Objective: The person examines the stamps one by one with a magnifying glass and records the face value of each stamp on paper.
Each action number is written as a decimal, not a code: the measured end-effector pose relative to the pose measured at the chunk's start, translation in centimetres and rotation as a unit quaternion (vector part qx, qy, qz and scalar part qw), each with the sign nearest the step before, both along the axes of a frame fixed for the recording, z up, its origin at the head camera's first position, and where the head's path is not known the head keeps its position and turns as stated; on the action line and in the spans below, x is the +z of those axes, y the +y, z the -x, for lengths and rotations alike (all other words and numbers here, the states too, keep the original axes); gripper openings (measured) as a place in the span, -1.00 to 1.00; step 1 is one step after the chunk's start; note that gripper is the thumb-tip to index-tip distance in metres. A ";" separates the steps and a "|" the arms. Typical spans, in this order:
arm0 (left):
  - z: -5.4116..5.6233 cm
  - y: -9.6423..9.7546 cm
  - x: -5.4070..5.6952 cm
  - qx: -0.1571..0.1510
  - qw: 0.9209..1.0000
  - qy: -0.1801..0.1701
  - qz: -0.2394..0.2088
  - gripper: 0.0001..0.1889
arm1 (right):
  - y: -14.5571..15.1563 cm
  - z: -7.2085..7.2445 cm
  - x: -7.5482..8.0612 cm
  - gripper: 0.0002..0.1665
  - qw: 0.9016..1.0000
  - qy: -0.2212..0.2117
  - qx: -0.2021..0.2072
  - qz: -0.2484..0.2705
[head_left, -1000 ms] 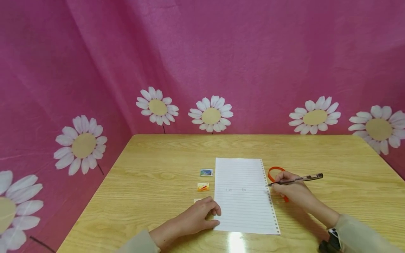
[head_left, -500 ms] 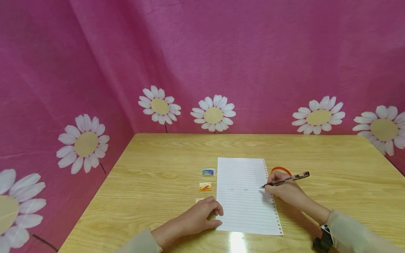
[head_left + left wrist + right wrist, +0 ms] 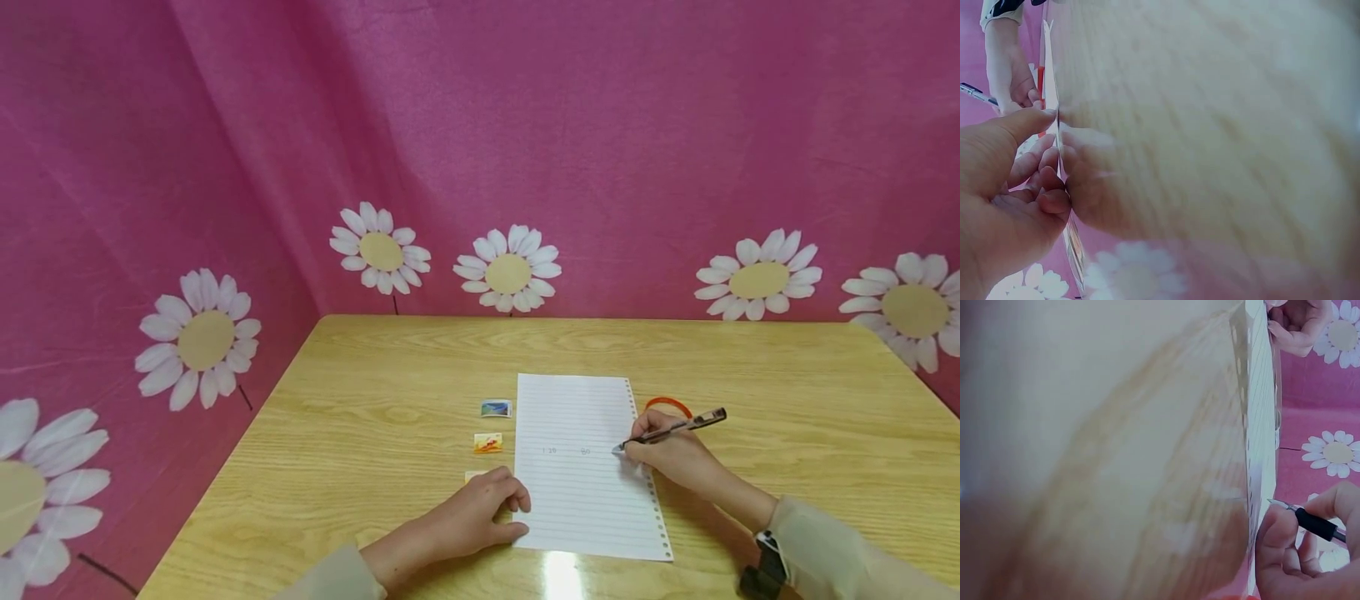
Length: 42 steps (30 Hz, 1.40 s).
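Observation:
A lined sheet of loose-leaf paper [image 3: 577,508] lies on the table, punched with holes along its right edge. Faint writing, looking like "120" and "80", runs across its middle. My right hand [image 3: 678,457] pinches a pen [image 3: 686,423], whose tip is at the paper near the right edge, to the right of the writing. The pen's black grip [image 3: 1315,524] appears between thumb and fingers in the right wrist view. My left hand [image 3: 480,512] rests at the paper's lower left edge, fingers loosely bent, thumb [image 3: 1032,122] touching the sheet.
Left of the paper lie a small blue picture card or stamp [image 3: 497,408] and a yellow one [image 3: 487,442]. A third [image 3: 473,477] is partly hidden by my left hand. A red-orange band [image 3: 669,402] sits behind my right hand. The wooden table [image 3: 360,417] meets a pink flowered curtain [image 3: 600,150].
My right hand has moved left with the pen, bringing its tip from the paper's right edge onto the lines. The view has shifted slightly; my left hand stays at the paper's edge.

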<state>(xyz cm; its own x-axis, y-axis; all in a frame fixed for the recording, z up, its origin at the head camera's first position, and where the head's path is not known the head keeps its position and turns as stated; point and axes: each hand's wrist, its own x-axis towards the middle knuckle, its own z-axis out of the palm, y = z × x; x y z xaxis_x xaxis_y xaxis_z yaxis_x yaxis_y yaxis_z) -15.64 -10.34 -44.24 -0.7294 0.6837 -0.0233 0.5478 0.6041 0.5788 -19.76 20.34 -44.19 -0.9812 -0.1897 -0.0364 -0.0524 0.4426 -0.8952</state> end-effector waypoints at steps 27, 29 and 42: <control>-0.1 0.0 0.2 0.003 1.000 -0.010 0.006 -0.84 | 0.6 0.4 -0.1 -0.79 0.998 -0.015 0.061 0.000; -0.1 0.0 0.2 0.003 1.000 -0.011 0.007 -0.84 | 0.6 0.4 -0.1 -0.79 0.998 -0.012 0.063 0.003; -0.2 0.1 0.4 0.004 1.000 -0.003 0.020 -0.84 | 0.8 0.4 -0.1 -0.80 0.998 -0.026 0.052 0.013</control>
<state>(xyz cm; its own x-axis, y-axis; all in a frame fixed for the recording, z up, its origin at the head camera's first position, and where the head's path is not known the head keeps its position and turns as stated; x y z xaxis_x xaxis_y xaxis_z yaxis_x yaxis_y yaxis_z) -15.47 -10.20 -43.79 -0.7342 0.6767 -0.0552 0.5394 0.6307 0.5580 -20.14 21.14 -44.32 -0.9530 -0.2919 -0.0816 -0.0491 0.4142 -0.9089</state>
